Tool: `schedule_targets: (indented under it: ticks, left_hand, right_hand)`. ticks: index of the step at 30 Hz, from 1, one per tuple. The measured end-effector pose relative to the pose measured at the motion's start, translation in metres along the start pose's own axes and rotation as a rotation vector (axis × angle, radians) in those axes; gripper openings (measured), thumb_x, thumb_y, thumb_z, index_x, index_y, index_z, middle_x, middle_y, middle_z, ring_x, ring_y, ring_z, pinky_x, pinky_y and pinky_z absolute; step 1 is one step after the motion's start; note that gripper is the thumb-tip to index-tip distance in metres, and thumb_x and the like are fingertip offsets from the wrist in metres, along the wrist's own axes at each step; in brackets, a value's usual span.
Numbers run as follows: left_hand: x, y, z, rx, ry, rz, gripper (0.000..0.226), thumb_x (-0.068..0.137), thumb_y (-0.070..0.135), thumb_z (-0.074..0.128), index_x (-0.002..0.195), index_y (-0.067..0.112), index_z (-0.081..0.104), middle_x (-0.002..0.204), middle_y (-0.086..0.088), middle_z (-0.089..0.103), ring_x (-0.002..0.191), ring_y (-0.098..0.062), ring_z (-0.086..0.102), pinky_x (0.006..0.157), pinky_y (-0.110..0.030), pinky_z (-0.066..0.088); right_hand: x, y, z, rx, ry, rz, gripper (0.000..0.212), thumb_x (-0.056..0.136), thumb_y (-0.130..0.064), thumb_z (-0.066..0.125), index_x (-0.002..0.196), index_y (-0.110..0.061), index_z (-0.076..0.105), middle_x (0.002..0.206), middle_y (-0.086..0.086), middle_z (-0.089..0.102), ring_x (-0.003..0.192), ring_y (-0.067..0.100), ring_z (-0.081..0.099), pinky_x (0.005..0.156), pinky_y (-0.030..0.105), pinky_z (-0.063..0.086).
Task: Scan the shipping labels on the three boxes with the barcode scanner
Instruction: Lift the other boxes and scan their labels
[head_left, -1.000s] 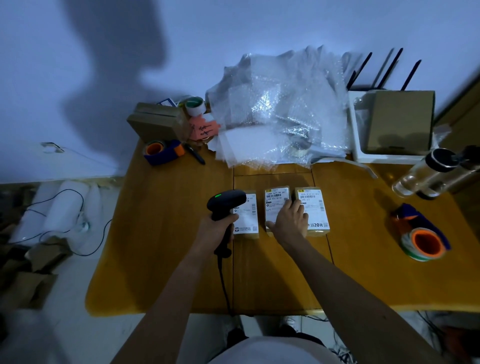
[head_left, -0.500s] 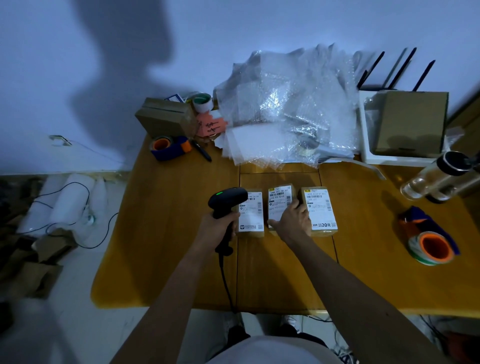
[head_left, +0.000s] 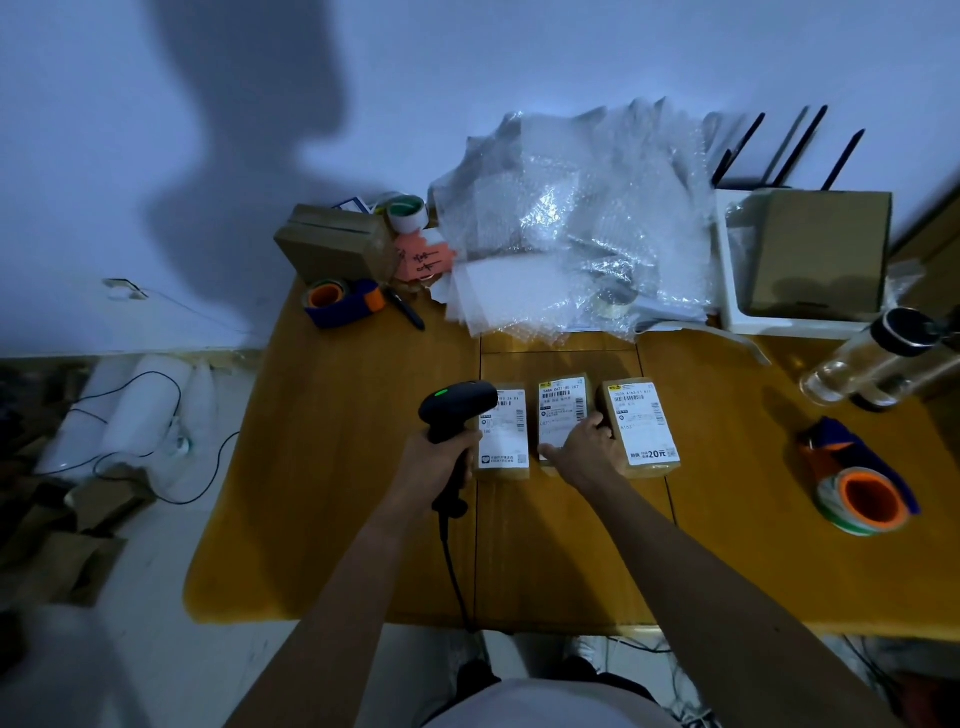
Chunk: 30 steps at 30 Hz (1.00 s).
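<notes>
Three small cardboard boxes with white shipping labels lie side by side on the wooden table (head_left: 332, 467): the left box (head_left: 505, 436), the middle box (head_left: 561, 402) and the right box (head_left: 641, 426). My left hand (head_left: 434, 467) grips the handle of a black corded barcode scanner (head_left: 457, 408). Its head shows a green light and hangs over the left box's near-left corner. My right hand (head_left: 584, 452) rests flat on the lower half of the middle box, fingers spread, touching the right box's left edge.
A heap of bubble wrap (head_left: 571, 223) fills the back middle. A brown carton (head_left: 335, 241), a tape dispenser (head_left: 343, 301) and a pen (head_left: 405, 309) sit back left. A white tray holding a box (head_left: 818, 249), clear bottles (head_left: 878, 358) and an orange tape roll (head_left: 867, 499) are on the right.
My right hand has slid down and to the right on the middle box, uncovering more of its label. The scanner stays over the left box; the view has shifted slightly.
</notes>
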<state>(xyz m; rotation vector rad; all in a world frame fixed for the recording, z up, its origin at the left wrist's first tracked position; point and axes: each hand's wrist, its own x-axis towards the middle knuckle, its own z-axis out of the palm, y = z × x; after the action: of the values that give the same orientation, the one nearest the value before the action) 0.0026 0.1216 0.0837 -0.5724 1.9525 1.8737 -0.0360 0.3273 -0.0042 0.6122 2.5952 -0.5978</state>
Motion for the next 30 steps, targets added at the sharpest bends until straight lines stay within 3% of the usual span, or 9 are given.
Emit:
schedule_targets:
  ticks: [9, 16, 22, 26, 28, 30]
  left_hand:
    - [-0.001, -0.001, 0.003, -0.006, 0.005, 0.001, 0.018, 0.091, 0.013, 0.072, 0.075, 0.008, 0.064, 0.058, -0.006, 0.058, 0.052, -0.019, 0.055, 0.057, -0.033, 0.05]
    - [0.0, -0.004, 0.005, 0.021, -0.011, 0.012, 0.018, 0.091, 0.017, 0.072, 0.079, 0.005, 0.065, 0.061, -0.008, 0.059, 0.055, -0.022, 0.056, 0.063, -0.037, 0.05]
    - [0.001, -0.007, 0.01, 0.009, 0.002, 0.003, 0.012, 0.09, 0.015, 0.073, 0.092, 0.006, 0.066, 0.064, -0.007, 0.06, 0.054, -0.02, 0.056, 0.057, -0.034, 0.05]
    - [-0.001, -0.004, 0.012, 0.019, -0.007, 0.007, 0.011, 0.09, 0.013, 0.073, 0.092, 0.005, 0.066, 0.065, -0.008, 0.059, 0.052, -0.019, 0.055, 0.054, -0.031, 0.051]
    - [-0.002, -0.004, 0.011, 0.028, -0.01, 0.007, 0.011, 0.091, 0.013, 0.072, 0.093, 0.005, 0.066, 0.065, -0.008, 0.06, 0.053, -0.018, 0.056, 0.055, -0.032, 0.051]
    - [-0.002, -0.003, 0.011, 0.035, -0.013, 0.011, 0.011, 0.091, 0.014, 0.072, 0.092, 0.005, 0.066, 0.066, -0.008, 0.06, 0.053, -0.019, 0.056, 0.057, -0.033, 0.051]
  right_hand:
    - [0.005, 0.016, 0.006, 0.051, -0.09, 0.019, 0.122, 0.079, -0.061, 0.076, 0.16, 0.0, 0.008, 0.162, 0.024, 0.03, 0.149, 0.039, 0.033, 0.116, 0.052, 0.039]
    - [0.0, 0.027, 0.008, 0.021, -0.091, 0.002, 0.12, 0.078, -0.064, 0.075, 0.159, -0.001, 0.014, 0.159, 0.022, 0.036, 0.145, 0.038, 0.039, 0.113, 0.052, 0.042]
    - [0.0, 0.034, 0.007, 0.084, -0.133, 0.008, 0.107, 0.072, -0.059, 0.082, 0.149, -0.003, 0.034, 0.144, 0.016, 0.051, 0.132, 0.033, 0.053, 0.102, 0.048, 0.052]
    - [0.028, 0.053, 0.028, 0.206, -0.238, 0.042, 0.087, 0.055, -0.059, 0.086, 0.124, -0.012, 0.059, 0.126, 0.009, 0.066, 0.114, 0.027, 0.065, 0.091, 0.045, 0.059]
    - [0.043, 0.064, 0.042, 0.273, -0.266, 0.065, 0.077, 0.055, -0.056, 0.088, 0.114, -0.014, 0.063, 0.123, 0.01, 0.067, 0.106, 0.025, 0.069, 0.087, 0.044, 0.062]
    - [0.03, 0.06, 0.034, 0.377, -0.26, 0.073, 0.079, 0.062, -0.049, 0.09, 0.123, -0.011, 0.059, 0.126, 0.012, 0.066, 0.098, 0.023, 0.072, 0.08, 0.04, 0.064]
